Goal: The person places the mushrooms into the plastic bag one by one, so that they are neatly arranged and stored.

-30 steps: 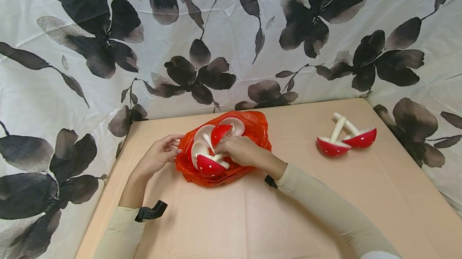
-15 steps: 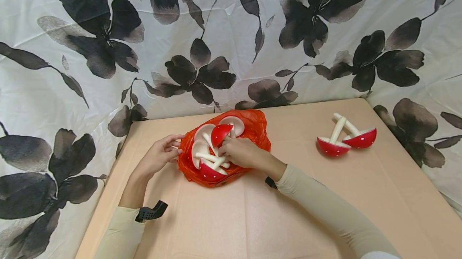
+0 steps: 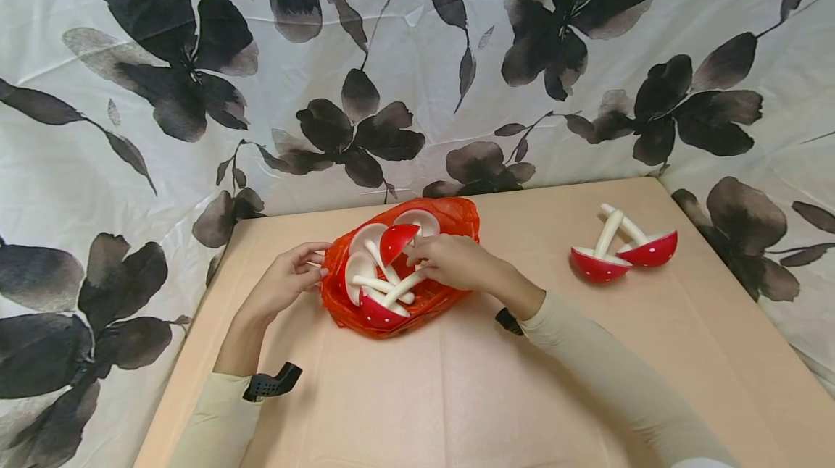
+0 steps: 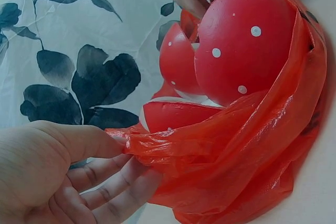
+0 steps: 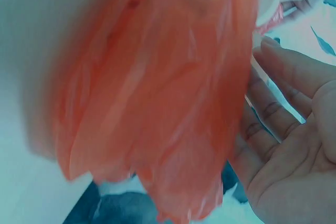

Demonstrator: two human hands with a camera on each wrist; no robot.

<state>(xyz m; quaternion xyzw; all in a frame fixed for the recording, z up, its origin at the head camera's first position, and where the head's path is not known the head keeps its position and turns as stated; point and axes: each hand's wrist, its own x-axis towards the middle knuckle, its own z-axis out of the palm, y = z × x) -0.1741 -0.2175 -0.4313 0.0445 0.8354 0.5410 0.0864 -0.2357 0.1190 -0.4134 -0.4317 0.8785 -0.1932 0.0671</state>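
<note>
A thin red plastic bag (image 3: 464, 218) lies with its mouth spread wide, several toy mushrooms with white-dotted red half caps inside. At its left rim my left hand (image 3: 290, 281) pinches the film; the left wrist view shows the thumb and fingers on the bag's edge. My right hand (image 3: 457, 263) reaches over the bag from the right and pinches the end of a pale stem, which belongs to the front mushroom (image 3: 380, 311). Another mushroom (image 3: 395, 242) stands tilted just behind those fingers. Bag film covers part of the right wrist view.
Two more toy mushrooms (image 3: 633, 249) lie together on the right of the tan tabletop (image 3: 365, 395), stems crossed. A white cloth with dark flowers (image 3: 470, 33) hangs behind the table's back edge. Both forearms wear beige sleeves with black wrist cameras.
My right hand has drawn back a little to the right and up, showing more of the front mushroom's stem. That mushroom has turned slightly in the bag. My left hand stays put.
</note>
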